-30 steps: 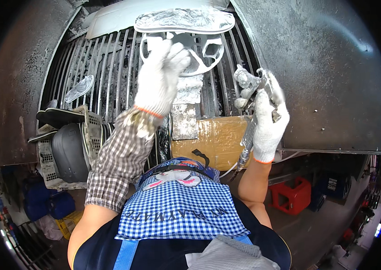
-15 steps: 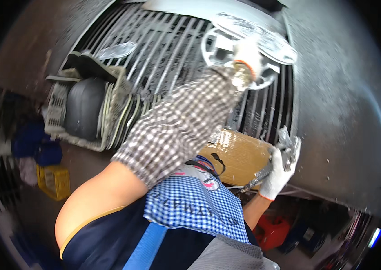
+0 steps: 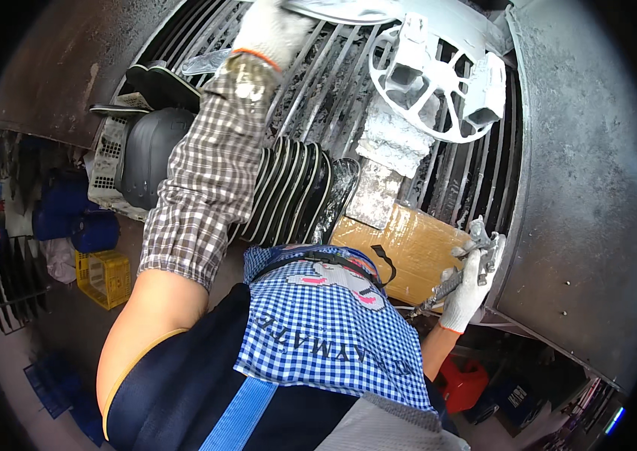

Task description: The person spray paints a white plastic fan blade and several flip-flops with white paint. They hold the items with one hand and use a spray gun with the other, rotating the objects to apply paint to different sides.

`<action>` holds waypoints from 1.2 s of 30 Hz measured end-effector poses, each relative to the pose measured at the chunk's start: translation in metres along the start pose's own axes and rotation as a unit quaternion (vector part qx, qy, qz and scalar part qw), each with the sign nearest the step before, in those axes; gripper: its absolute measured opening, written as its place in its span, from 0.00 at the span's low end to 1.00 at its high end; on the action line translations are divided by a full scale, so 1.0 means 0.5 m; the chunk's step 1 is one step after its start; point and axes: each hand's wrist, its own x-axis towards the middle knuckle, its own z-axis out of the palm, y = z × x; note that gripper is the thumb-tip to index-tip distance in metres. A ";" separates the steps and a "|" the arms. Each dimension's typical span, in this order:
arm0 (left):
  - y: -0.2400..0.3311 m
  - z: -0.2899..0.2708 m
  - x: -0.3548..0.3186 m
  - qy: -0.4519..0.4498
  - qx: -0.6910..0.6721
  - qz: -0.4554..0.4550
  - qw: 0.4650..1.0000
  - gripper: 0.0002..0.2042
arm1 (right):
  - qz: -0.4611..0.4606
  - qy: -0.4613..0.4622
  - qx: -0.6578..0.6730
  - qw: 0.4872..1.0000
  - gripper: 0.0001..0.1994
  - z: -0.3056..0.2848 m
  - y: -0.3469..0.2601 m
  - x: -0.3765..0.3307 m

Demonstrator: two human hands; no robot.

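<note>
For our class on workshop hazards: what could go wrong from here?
The pale sole might slip or smudge, since the left hand grips it by one end. The checked sleeve could brush the black soles beside it. The spray gun in the right hand might spatter the cardboard box nearby.

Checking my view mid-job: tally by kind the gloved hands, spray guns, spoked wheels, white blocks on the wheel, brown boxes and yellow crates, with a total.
Gloved hands: 2 (left hand, right hand)
Spray gun: 1
White spoked wheel: 1
White blocks on the wheel: 2
Brown box: 1
Yellow crate: 1
Total: 8
</note>
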 end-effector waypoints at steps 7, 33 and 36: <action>0.026 -0.226 -0.127 0.397 0.080 0.215 0.889 0.23 | 0.051 -0.005 -0.015 0.999 0.38 0.038 -0.036 0.004; -0.138 -0.198 -0.198 0.191 0.698 -0.300 0.621 0.27 | 0.062 0.030 -0.021 0.997 0.32 0.029 -0.011 0.002; -0.229 -0.180 -0.185 0.125 0.801 -0.350 0.469 0.35 | 0.090 0.036 -0.048 0.994 0.30 0.034 -0.022 0.001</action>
